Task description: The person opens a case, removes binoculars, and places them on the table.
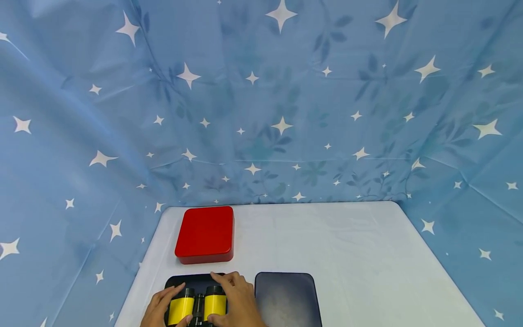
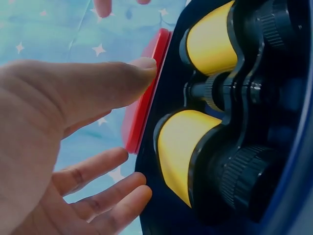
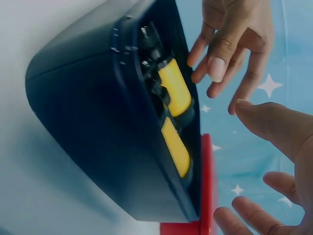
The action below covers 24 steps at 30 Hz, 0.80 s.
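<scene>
A pair of yellow and black binoculars (image 1: 181,311) lies in a dark open box (image 1: 199,279) near the front edge of the table. Over its left side is my left hand (image 1: 158,309), fingers spread and apart from the yellow barrels in the left wrist view. Across from it, my right hand (image 1: 240,300) hovers above the right barrel with thumb and fingers parted. Seen from the right wrist, the binoculars (image 3: 175,88) sit down inside the deep box (image 3: 88,107), and neither hand grips them. The box's near end is cut off in the head view.
Directly behind the dark box, a red rounded square box (image 1: 206,231) stands on the white table (image 1: 359,263). Just right of the dark box lies a dark rectangular lid-like piece (image 1: 288,299). Blue curtains (image 1: 261,100) with white stars surround the table's back and sides.
</scene>
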Tool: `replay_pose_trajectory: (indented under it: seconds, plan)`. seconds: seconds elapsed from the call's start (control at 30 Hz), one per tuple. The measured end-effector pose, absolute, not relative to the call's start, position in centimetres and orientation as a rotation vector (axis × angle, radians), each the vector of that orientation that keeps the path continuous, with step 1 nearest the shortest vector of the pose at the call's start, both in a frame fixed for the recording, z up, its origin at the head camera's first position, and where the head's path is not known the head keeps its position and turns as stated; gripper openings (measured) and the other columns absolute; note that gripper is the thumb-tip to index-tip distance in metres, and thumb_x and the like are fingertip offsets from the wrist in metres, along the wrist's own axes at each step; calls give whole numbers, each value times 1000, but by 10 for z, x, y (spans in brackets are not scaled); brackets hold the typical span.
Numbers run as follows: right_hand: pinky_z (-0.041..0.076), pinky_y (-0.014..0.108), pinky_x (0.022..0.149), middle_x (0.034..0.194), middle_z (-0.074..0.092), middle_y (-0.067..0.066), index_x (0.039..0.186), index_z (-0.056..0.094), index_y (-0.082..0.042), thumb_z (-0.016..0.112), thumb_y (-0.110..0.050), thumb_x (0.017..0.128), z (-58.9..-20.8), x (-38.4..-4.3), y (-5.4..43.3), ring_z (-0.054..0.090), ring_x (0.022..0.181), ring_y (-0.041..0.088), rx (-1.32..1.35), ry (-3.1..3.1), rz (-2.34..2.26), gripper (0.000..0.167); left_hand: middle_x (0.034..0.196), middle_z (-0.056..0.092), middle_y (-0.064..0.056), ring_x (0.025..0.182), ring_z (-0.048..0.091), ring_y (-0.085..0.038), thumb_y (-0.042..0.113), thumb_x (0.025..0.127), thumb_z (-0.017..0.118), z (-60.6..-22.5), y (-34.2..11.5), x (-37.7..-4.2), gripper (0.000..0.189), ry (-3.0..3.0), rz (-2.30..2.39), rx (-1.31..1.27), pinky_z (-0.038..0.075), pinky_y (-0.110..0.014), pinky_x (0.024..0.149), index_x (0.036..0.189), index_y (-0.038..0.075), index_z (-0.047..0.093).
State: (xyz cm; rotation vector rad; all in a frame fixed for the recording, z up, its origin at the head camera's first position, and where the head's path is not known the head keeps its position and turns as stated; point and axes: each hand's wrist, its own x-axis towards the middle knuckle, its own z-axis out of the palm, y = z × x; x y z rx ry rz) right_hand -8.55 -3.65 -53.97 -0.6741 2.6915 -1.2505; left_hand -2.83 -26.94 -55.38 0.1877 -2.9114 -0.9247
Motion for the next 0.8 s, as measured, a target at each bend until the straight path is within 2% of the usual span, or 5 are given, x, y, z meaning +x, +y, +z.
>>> replay_pose_trajectory:
  seconds: [0.1,0.43,0.53,0.67,0.8]
  plan:
    - [47,53,100,120,59,-6,150,60,-39,101,-35,72,-544,-85,-42,53,103,9,-661,2687,-1203,88,141,56,-29,124,60,-47,48,79,92,-557,-272,-28,80,-2949,-942,205,55,-70,95,145,13,65]
    - [46,49,97,119,60,-6,148,63,-36,101,-38,71,-559,-86,-48,54,101,7,-760,2684,-1124,85,142,58,-26,128,62,-47,48,76,94,-566,-275,-27,78,-2955,-968,166,59,-65,92,140,12,68]
    - [44,48,97,119,59,-9,147,63,-39,97,-49,74,-562,-86,-49,53,101,5,-773,2656,-1110,80,142,59,-25,128,62,-48,45,75,95,-571,-277,-28,75,-2936,-989,135,59,-64,93,137,11,71]
    - [45,47,96,119,57,-10,146,64,-39,91,-63,74,-567,-85,-49,49,100,3,-817,2670,-1070,80,146,55,-27,130,60,-51,46,75,95,-591,-283,-36,76,-2988,-979,108,57,-66,96,137,8,70]
    - [45,45,92,117,56,-9,142,68,-36,89,-66,75,-572,-86,-50,47,98,2,-865,2706,-1037,76,144,55,-23,126,60,-47,51,71,96,-625,-292,-40,81,-2989,-835,39,61,-59,89,136,9,71]
